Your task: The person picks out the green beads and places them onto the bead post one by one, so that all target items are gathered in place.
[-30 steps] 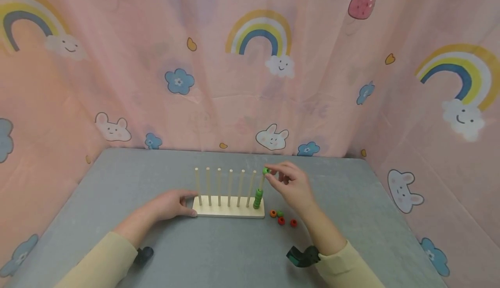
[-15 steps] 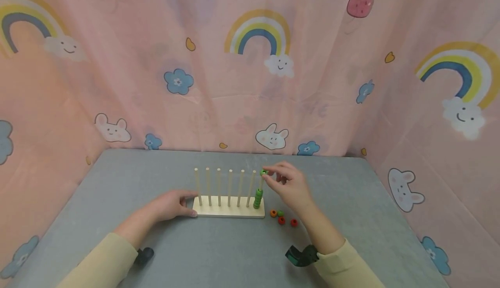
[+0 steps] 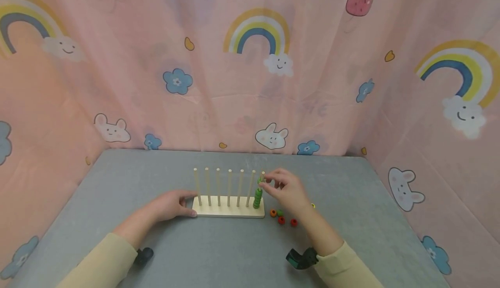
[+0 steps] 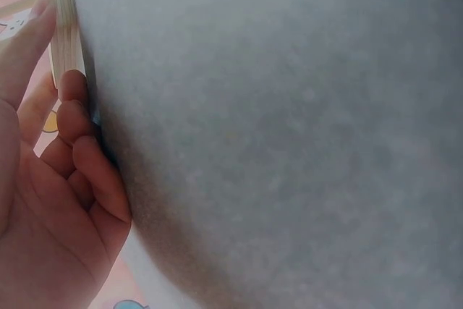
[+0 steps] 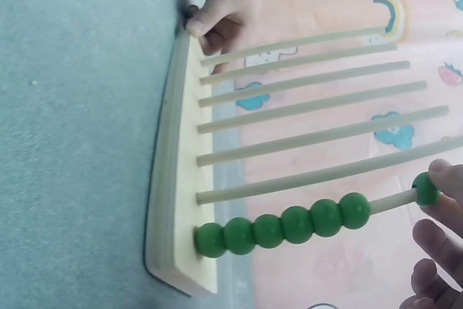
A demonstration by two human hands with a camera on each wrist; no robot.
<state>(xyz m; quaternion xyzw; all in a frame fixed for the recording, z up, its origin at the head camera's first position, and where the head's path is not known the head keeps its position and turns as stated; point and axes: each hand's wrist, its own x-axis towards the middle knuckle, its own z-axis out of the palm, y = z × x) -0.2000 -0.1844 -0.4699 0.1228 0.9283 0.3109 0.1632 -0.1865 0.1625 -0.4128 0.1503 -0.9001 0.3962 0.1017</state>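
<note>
A wooden peg rack (image 3: pixel 226 212) with a row of several upright pegs stands on the table. My left hand (image 3: pixel 169 204) grips the left end of its base, thumb in front and fingers behind. Between the thumb and finger of my right hand (image 3: pixel 287 189) is a green bead (image 5: pixel 427 189), threaded on the upper part of the rightmost peg. Below it on that peg sits a stack of several green beads (image 5: pixel 296 224), with a stretch of bare peg between. The other pegs (image 3: pixel 229 188) carry no beads.
Right of the rack lie loose beads: an orange bead (image 3: pixel 273 213), a green bead (image 3: pixel 280 213) and two red beads (image 3: pixel 281 220). A yellow bead (image 3: pixel 313 206) shows partly behind the right wrist. A pink patterned curtain (image 3: pixel 211 105) hangs behind the grey table (image 3: pixel 218 253).
My right hand has moved left and down, bringing the green bead from beside the peg's top onto the peg. A yellow bead has come into sight by the wrist. The left hand stays put.
</note>
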